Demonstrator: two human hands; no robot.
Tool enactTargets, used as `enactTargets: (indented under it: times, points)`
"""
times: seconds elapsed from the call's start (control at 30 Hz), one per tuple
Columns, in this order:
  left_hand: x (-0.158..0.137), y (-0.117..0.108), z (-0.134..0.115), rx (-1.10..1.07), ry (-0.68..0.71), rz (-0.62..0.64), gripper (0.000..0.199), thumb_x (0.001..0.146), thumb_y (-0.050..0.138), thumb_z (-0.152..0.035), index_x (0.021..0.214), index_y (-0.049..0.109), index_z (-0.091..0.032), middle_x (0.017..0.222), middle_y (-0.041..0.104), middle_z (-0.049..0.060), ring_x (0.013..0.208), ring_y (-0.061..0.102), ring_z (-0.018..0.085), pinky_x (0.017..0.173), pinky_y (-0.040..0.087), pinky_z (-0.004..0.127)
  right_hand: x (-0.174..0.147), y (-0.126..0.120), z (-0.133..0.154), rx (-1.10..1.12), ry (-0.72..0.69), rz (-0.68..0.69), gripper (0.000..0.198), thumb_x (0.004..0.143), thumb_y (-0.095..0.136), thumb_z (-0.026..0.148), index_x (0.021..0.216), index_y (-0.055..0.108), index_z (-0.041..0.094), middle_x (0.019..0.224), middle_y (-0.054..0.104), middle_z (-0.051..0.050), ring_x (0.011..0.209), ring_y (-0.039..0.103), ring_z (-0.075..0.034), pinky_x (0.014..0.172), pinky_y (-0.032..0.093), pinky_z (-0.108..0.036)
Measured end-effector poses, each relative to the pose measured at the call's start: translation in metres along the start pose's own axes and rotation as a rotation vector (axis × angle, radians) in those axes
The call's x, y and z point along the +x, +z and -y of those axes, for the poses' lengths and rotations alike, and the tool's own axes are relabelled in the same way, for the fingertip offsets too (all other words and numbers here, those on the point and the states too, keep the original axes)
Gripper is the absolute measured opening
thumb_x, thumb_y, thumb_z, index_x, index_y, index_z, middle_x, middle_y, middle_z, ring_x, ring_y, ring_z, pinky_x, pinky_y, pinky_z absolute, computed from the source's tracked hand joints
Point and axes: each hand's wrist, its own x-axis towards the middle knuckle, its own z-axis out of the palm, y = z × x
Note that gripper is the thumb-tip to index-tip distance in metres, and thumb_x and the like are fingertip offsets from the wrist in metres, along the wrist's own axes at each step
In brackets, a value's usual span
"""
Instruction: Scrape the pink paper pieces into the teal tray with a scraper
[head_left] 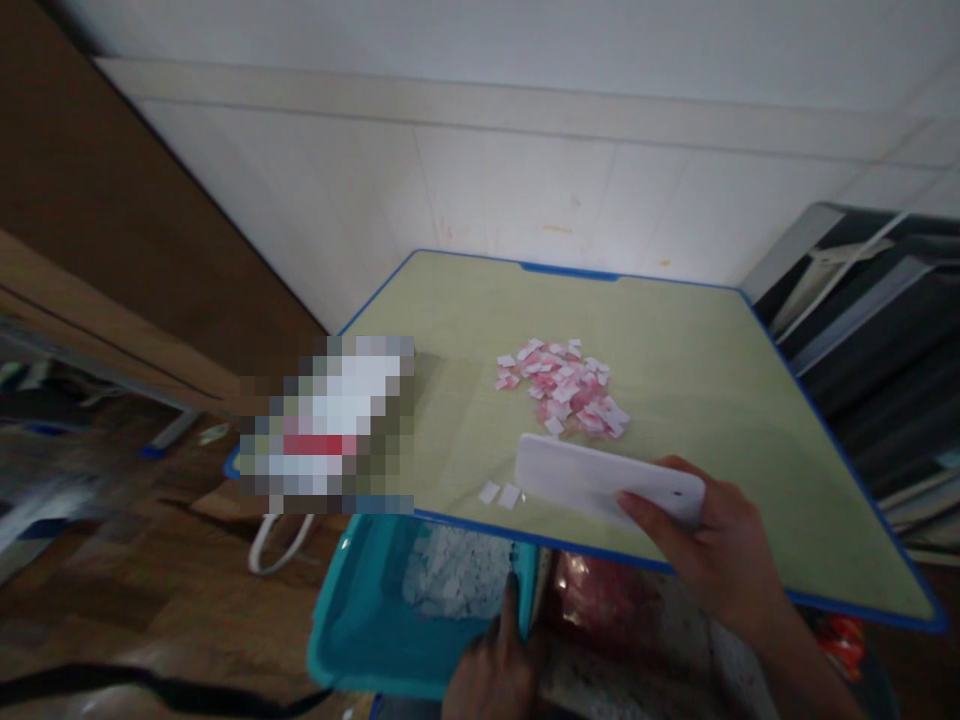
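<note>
Head view: the right hand (724, 535) pinches a white board (585, 475) by the table's (675, 340) near edge; I can't tell if the left hand (491, 672) grips the tub (322, 625). Looks partly done: white bits (457, 575) in the tub, a pink pile (566, 385) mid-table and two squares (510, 496) by the near edge left.
</note>
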Motion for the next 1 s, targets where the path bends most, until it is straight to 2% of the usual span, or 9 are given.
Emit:
enactTargets:
  times: [0.1, 0.23, 0.33, 0.47, 0.6, 0.77, 0.87, 1.0]
  points:
    - [0.001, 0.0, -0.001, 0.02, -0.019, 0.014, 0.029, 0.071, 0.047, -0.012, 0.095, 0.058, -0.026, 0.133, 0.033, 0.014, 0.081, 0.061, 0.023, 0.067, 0.051, 0.037, -0.004, 0.005, 0.001, 0.003, 0.037, 0.049, 0.018, 0.072, 0.053, 0.036, 0.072, 0.059, 0.02, 0.055, 0.061, 0.002, 0.051, 0.057, -0.015, 0.048, 0.042, -0.023]
    - [-0.001, -0.009, -0.002, -0.014, 0.019, 0.05, 0.04, 0.07, 0.042, -0.006, 0.104, 0.054, -0.025, 0.132, 0.034, 0.016, 0.081, 0.061, 0.023, 0.067, 0.051, 0.038, -0.007, 0.012, 0.008, 0.059, -0.005, 0.109, 0.016, 0.074, 0.051, 0.034, 0.073, 0.06, 0.021, 0.057, 0.063, 0.003, 0.054, 0.059, -0.014, 0.051, 0.043, -0.023]
    - [-0.003, -0.015, -0.003, -0.013, 0.009, 0.03, 0.042, 0.07, 0.042, -0.006, 0.105, 0.053, -0.026, 0.131, 0.036, 0.016, 0.081, 0.061, 0.023, 0.067, 0.051, 0.037, -0.005, 0.014, 0.01, 0.096, -0.006, 0.057, 0.016, 0.073, 0.051, 0.035, 0.073, 0.06, 0.021, 0.056, 0.063, 0.003, 0.05, 0.058, -0.014, 0.049, 0.043, -0.023]
    - [-0.003, -0.014, -0.003, -0.001, 0.02, 0.002, 0.039, 0.071, 0.042, -0.007, 0.104, 0.055, -0.024, 0.132, 0.033, 0.017, 0.079, 0.061, 0.023, 0.065, 0.051, 0.036, -0.001, 0.017, 0.008, 0.082, 0.075, -0.036, 0.02, 0.071, 0.053, 0.038, 0.075, 0.058, 0.019, 0.06, 0.063, -0.001, 0.053, 0.057, -0.016, 0.05, 0.045, -0.027]
    - [-0.003, -0.013, -0.004, -0.006, 0.016, -0.019, 0.057, 0.069, 0.046, -0.006, 0.12, 0.039, -0.029, 0.13, 0.031, 0.02, 0.081, 0.061, 0.024, 0.064, 0.051, 0.036, 0.001, 0.023, 0.007, 0.109, 0.141, 0.037, 0.024, 0.071, 0.053, 0.039, 0.079, 0.058, 0.017, 0.067, 0.064, -0.004, 0.062, 0.059, -0.019, 0.056, 0.047, -0.031]
    - [-0.004, -0.016, -0.004, 0.006, 0.011, 0.021, 0.041, 0.07, 0.041, -0.005, 0.105, 0.055, -0.022, 0.131, 0.031, 0.02, 0.079, 0.061, 0.024, 0.065, 0.052, 0.035, 0.0, 0.024, 0.009, 0.16, 0.141, 0.082, 0.025, 0.07, 0.053, 0.038, 0.08, 0.058, 0.016, 0.069, 0.065, -0.005, 0.063, 0.06, -0.019, 0.059, 0.048, -0.032]
    - [-0.003, -0.017, -0.003, -0.003, 0.008, 0.037, 0.043, 0.069, 0.046, -0.007, 0.109, 0.052, -0.024, 0.131, 0.03, 0.02, 0.082, 0.061, 0.024, 0.066, 0.051, 0.036, -0.002, 0.024, 0.01, 0.173, 0.125, 0.075, 0.024, 0.07, 0.053, 0.036, 0.081, 0.059, 0.016, 0.069, 0.066, -0.004, 0.064, 0.061, -0.019, 0.06, 0.048, -0.032]
    - [-0.003, -0.017, -0.003, -0.019, 0.018, 0.048, 0.047, 0.068, 0.052, -0.012, 0.113, 0.048, -0.025, 0.131, 0.029, 0.021, 0.085, 0.06, 0.026, 0.067, 0.051, 0.037, -0.006, 0.026, 0.013, 0.159, 0.169, 0.08, 0.027, 0.068, 0.055, 0.037, 0.082, 0.06, 0.014, 0.071, 0.066, -0.007, 0.068, 0.061, -0.022, 0.064, 0.048, -0.036]
